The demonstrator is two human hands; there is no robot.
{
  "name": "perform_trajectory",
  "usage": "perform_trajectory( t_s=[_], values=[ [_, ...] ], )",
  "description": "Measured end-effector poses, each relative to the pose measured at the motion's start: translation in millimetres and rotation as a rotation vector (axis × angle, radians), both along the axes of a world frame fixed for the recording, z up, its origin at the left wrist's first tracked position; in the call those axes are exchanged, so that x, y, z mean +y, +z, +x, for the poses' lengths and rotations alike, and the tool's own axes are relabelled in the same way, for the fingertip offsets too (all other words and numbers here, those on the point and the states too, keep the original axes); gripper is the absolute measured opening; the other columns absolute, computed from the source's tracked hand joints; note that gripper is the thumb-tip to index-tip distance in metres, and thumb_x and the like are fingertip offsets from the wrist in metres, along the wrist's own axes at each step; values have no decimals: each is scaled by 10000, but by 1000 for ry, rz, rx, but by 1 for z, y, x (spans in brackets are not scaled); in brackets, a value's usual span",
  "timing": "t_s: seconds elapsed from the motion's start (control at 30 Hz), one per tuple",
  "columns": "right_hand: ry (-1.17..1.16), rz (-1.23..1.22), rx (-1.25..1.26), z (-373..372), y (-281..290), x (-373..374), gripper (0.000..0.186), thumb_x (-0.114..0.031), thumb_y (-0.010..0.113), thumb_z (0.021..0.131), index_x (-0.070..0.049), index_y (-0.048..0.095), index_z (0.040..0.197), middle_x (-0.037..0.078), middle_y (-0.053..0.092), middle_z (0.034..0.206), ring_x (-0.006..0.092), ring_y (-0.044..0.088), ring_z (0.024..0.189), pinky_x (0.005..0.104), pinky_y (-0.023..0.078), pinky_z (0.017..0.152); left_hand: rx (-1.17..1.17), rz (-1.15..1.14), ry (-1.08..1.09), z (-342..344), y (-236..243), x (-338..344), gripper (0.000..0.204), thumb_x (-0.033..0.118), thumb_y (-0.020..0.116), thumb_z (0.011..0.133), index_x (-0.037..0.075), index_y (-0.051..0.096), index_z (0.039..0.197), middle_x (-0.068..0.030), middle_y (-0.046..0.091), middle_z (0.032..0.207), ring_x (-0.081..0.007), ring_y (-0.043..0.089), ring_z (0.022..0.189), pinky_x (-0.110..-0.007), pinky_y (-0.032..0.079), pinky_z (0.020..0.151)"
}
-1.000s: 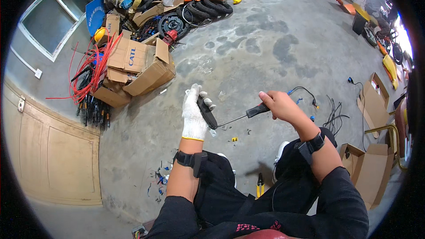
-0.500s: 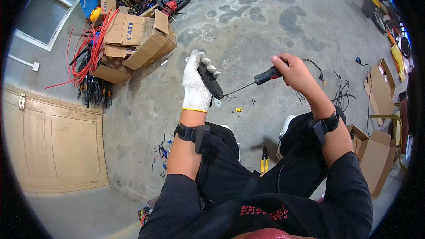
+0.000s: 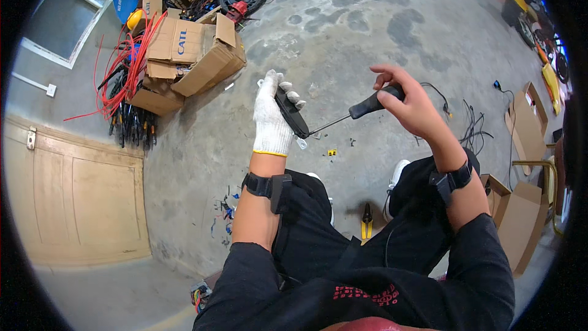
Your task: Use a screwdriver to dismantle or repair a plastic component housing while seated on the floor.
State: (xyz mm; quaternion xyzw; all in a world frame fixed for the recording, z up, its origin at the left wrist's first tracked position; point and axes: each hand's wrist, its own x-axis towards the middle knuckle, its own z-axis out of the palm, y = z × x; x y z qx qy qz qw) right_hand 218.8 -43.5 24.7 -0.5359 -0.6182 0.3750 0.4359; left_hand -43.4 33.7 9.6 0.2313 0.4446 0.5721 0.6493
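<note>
My left hand, in a white knitted glove with a yellow cuff edge, is wrapped round a long, flat black casing whose exact kind I cannot make out. The casing slants, its lower end pointing toward my knees. Against that lower end rests the tip of a screwdriver with a black handle and a bare metal shaft. My bare right hand has the handle's end in its grasp, thumb along the handle and some fingers raised off it. A small clear plastic piece hangs beside the casing's lower end.
Between my feet lie yellow-handled pliers, with a small yellow piece farther off. Black cables and open cardboard boxes are at right. Cartons and red cable crowd the far left, near a wooden door.
My right hand has shifted its grip on the screwdriver: the fingers have loosened and lifted, and the thumb now lies along the handle. My left hand and the casing stay nearly still.
</note>
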Motion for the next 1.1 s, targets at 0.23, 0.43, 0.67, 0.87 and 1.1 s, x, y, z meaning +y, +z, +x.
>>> perform_trajectory(
  t_s=[0.23,0.43,0.67,0.87,1.1],
  values=[
    [-66,-367,40,4,12,1,448,-151,601,901,-41,531,1330,74,633,1035,157,614,829,306,502,755,-26,9,-18,-1,-1,1,279,367,597,984,92,589,1035,-33,610,789,-160,593,613,-341,511,558],
    [72,253,1,4,-1,-5,427,-280,591,973,-24,547,1312,76,642,873,146,593,695,304,495,656,-32,-19,-20,0,-1,1,260,369,596,985,114,592,1033,-24,607,789,-150,583,606,-346,516,564],
    [-82,-262,71,4,14,1,449,-178,617,894,-38,548,1314,64,613,1006,128,581,843,288,486,744,-37,-21,-23,-2,-2,1,275,384,607,977,115,597,1031,-28,613,799,-157,591,607,-352,521,568],
    [123,149,12,9,9,-6,423,-270,597,965,-11,562,1298,146,625,1034,113,588,977,282,500,771,7,-18,-16,-2,-4,3,281,382,611,975,109,599,1043,-33,615,801,-161,595,603,-356,526,572],
    [-72,-375,34,4,27,2,414,-129,598,875,-51,592,1282,86,608,1109,128,589,987,294,481,874,-20,-22,-32,0,-1,0,289,379,619,970,100,596,1042,-41,614,801,-169,597,605,-359,529,576]
  ],
)
